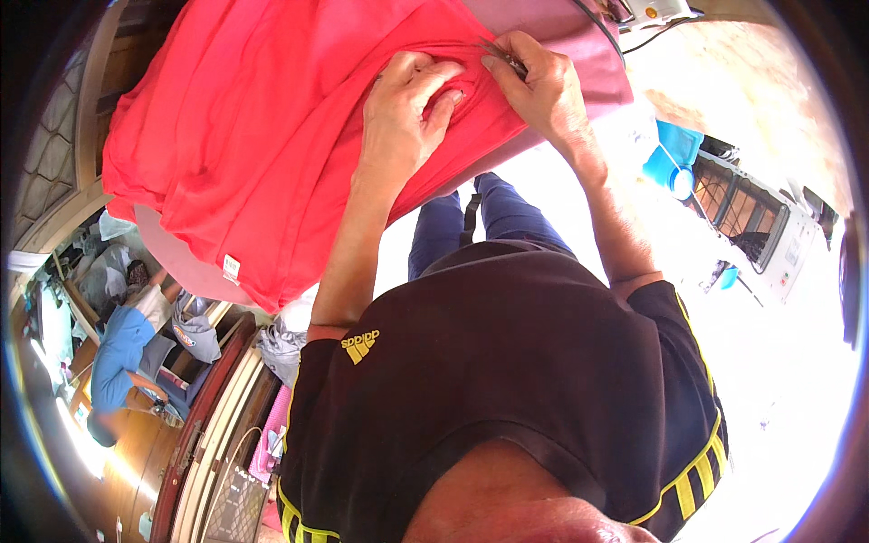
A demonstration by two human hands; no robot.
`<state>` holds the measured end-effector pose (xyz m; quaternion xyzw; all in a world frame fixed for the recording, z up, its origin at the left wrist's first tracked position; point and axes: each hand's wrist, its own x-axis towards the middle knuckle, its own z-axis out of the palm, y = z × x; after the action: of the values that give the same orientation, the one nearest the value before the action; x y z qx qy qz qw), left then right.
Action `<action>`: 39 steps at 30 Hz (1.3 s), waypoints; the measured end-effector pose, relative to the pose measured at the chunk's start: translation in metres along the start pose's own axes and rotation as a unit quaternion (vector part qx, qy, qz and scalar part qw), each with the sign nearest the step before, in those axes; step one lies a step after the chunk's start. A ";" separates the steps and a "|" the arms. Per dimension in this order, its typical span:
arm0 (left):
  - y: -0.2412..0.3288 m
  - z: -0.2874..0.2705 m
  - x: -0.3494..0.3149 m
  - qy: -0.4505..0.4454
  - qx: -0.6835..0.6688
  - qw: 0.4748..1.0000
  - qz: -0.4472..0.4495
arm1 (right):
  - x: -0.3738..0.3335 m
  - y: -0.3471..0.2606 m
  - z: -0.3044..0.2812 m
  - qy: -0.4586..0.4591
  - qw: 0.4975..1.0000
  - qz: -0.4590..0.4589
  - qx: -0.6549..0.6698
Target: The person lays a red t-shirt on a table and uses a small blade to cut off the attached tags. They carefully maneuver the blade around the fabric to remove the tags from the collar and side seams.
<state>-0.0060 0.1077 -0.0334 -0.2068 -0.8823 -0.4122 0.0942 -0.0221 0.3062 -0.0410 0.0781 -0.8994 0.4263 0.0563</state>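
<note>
A large red cloth garment (pixel 262 118) lies in loose folds over a table with a pinkish cover (pixel 597 68), and a small white label (pixel 231 269) shows near its lower edge. My left hand (pixel 398 113) is closed on a gathered fold of the red cloth, thumb and fingers bent round it. Just to the right, my right hand (pixel 543 90) grips small dark metal thread snips (pixel 509 60). Their pointed end reaches left to the cloth's edge. Most of the snips' body is hidden in my fingers.
Part of a white device (pixel 656 13) with a dark cable stands at the table's far right. Further right are a blue container (pixel 672 154) and a white-framed unit (pixel 783 240). At left, beyond a door frame, a person in a blue top (pixel 125 348) is near grey bags (pixel 195 330).
</note>
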 end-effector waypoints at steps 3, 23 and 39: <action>-0.003 -0.001 0.002 -0.027 0.000 1.000 0.012 | -0.003 -0.004 0.000 0.024 1.000 -0.017 0.004; -0.014 -0.003 0.005 0.004 -0.209 0.977 -0.053 | -0.011 -0.013 -0.007 -0.053 0.966 -0.200 -0.153; 0.035 -0.037 -0.057 -0.127 -0.094 0.987 -0.022 | -0.002 -0.004 -0.025 -0.061 0.997 0.038 0.000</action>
<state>0.0605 0.0827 -0.0048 -0.2458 -0.8488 -0.4657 -0.0479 -0.0187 0.3232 -0.0232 0.0695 -0.9035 0.4227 -0.0153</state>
